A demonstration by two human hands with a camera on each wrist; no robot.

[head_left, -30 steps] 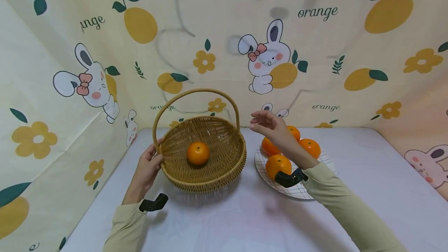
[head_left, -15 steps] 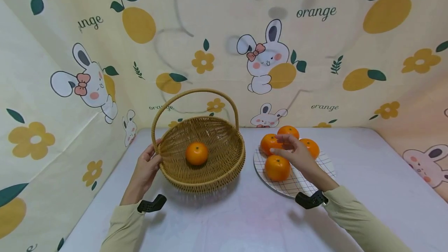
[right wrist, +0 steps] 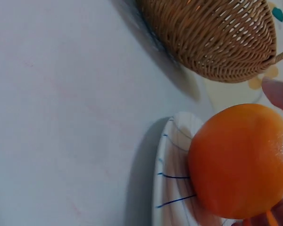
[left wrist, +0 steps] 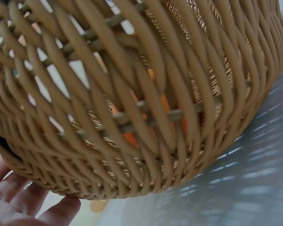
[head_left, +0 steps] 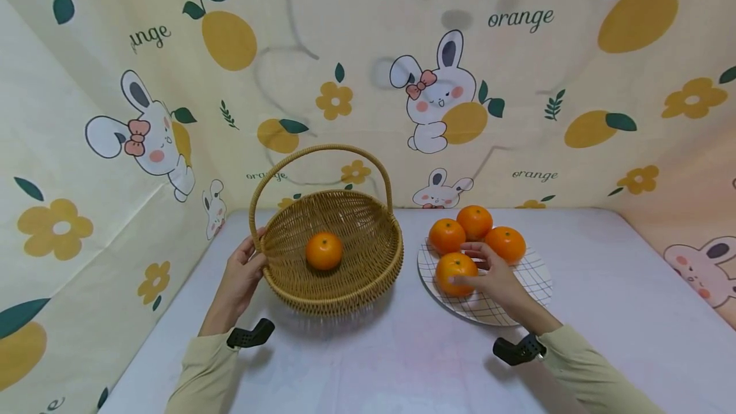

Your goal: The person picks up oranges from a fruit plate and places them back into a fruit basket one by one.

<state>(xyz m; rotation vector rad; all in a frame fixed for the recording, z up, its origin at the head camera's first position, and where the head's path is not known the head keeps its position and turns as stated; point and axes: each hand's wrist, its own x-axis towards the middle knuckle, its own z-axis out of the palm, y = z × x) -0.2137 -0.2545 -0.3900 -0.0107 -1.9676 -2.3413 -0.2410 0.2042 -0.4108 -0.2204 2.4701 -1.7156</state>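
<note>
My left hand (head_left: 240, 271) grips the left rim of a round wicker basket (head_left: 368, 273), where its arched handle joins. One orange (head_left: 324, 251) lies inside the basket. In the left wrist view the thumb and fingers (left wrist: 61, 211) are at the edge of the weave. My right hand (head_left: 496, 276) is over a plate, at its nearest orange (head_left: 454, 267), with the thumb on the near side and the fingers behind. In the right wrist view this orange (right wrist: 240, 162) sits between the spread thumb (right wrist: 279, 95) and the fingers, the thumb apart from its skin.
The white plate (head_left: 535, 286) with dark grid lines also bears several other oranges (head_left: 505, 245) at its back. Basket and plate stand side by side on a white table (head_left: 368, 369). Printed cloth (head_left: 356, 37) with rabbits and fruit hangs behind and at the sides.
My right hand has gone from beside the basket, above the plate, down and back to the nearest orange. The left hand and the basket have stayed put.
</note>
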